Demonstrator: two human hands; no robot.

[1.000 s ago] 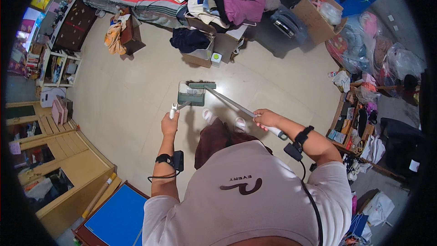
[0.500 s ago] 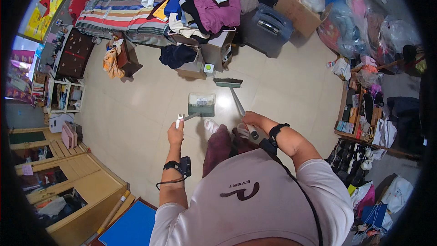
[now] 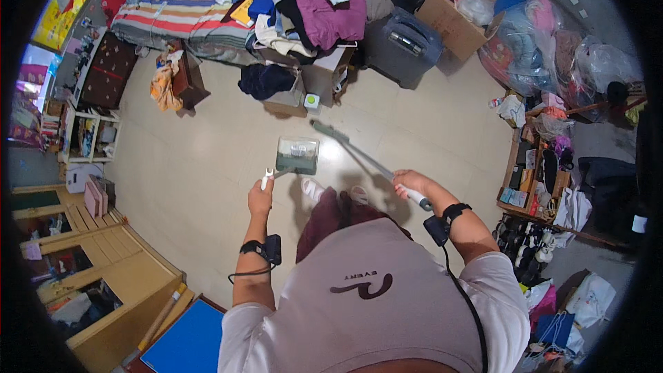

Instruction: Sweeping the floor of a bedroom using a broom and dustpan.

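Observation:
My left hand (image 3: 260, 198) is closed round the white-ended handle of a long-handled dustpan (image 3: 298, 155). Its green and pale pan lies on the floor in front of my feet. In my right hand (image 3: 412, 182) is the grip of a broom (image 3: 364, 155), fingers wrapped round it. The broom's pole slants away to the left, and its greenish head is turned at an angle on the floor, beyond the dustpan and a little to its right. A small white box with a green dot (image 3: 312, 101) stands past the broom head, by the cardboard boxes.
Ahead is a bed (image 3: 186, 17) with striped bedding and piled clothes (image 3: 330, 10). A dark suitcase (image 3: 402, 47) and an open carton (image 3: 456, 17) stand right of it. A small stool (image 3: 188, 81) with orange cloth sits at left, near wooden cabinets (image 3: 131, 283). Shelves (image 3: 525, 173) line the right.
My right hand has moved right and the broom's pole now leans more; its head has swung left and turned. The dustpan stays in front of my feet, still held by my left hand.

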